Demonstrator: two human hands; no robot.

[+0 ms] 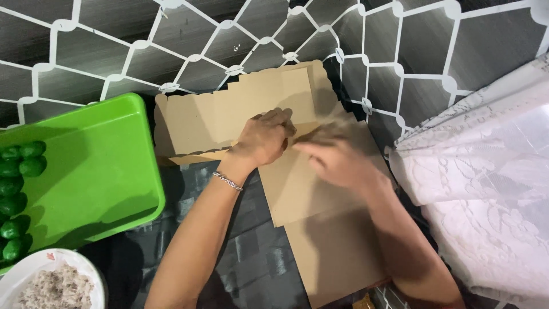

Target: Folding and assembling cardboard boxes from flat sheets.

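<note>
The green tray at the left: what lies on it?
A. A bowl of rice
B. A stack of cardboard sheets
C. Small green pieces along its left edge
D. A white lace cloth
C: the green tray holds small green pieces in a row along its left edge; the rest is bare.

Flat brown cardboard box (297, 189), centre, unfolded

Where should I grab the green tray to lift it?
Probably the green tray by its raised rim at the rounded right corner, coming from the right. That edge is bare, while the green balls crowd its left side. Curl your fingers under the lip.
</note>
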